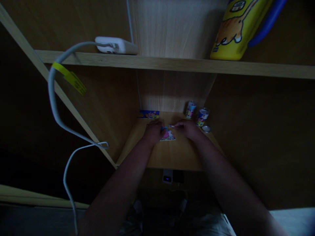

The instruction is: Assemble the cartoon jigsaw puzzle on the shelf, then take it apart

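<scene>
A small, partly assembled jigsaw puzzle (pixel 169 135) with a pink cartoon figure lies on the wooden desk surface (pixel 172 157). My left hand (pixel 154 131) rests on its left side, fingers spread and thumb over the picture. At the upper right edge of the puzzle, my right hand (pixel 185 127) pinches a small puzzle piece (pixel 171 126) between thumb and fingertips. Dim light hides the exact fit of the piece.
Behind the hands stand two printed tins (pixel 190 109) (pixel 202 117), with a round metal lid (pixel 206 129) beside them. A blue picture strip (pixel 149 114) lies at the back left. Overhead, a shelf (pixel 172 63) holds a white charger (pixel 115 45) with a hanging cable (pixel 52 98) and a yellow bottle (pixel 236 32).
</scene>
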The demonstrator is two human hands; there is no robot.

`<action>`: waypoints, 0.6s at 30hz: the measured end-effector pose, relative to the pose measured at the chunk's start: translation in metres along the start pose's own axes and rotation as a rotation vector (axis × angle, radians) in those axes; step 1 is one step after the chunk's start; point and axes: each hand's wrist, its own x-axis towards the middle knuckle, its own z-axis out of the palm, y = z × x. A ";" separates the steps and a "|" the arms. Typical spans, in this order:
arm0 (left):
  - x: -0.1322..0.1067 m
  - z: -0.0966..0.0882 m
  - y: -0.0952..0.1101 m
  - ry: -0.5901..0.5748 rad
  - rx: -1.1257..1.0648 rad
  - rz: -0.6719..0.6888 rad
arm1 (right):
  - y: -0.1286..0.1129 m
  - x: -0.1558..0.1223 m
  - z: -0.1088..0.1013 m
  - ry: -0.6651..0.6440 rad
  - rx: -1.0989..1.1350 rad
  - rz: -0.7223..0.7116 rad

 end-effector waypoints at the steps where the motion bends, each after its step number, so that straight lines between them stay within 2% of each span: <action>1: 0.000 0.000 0.000 0.000 0.000 0.002 | 0.002 0.001 0.000 0.006 -0.013 0.006; 6: 0.001 0.002 -0.002 0.003 -0.004 0.005 | 0.003 0.002 -0.001 0.001 -0.081 0.028; 11: 0.002 0.002 -0.004 -0.004 -0.028 0.021 | -0.010 -0.001 0.001 -0.015 -0.024 -0.003; 14: 0.001 0.002 -0.003 0.007 -0.027 0.028 | -0.017 -0.002 0.005 -0.099 0.060 -0.045; 18: 0.002 0.003 -0.003 0.012 -0.028 0.027 | -0.017 -0.001 0.012 -0.168 0.148 -0.016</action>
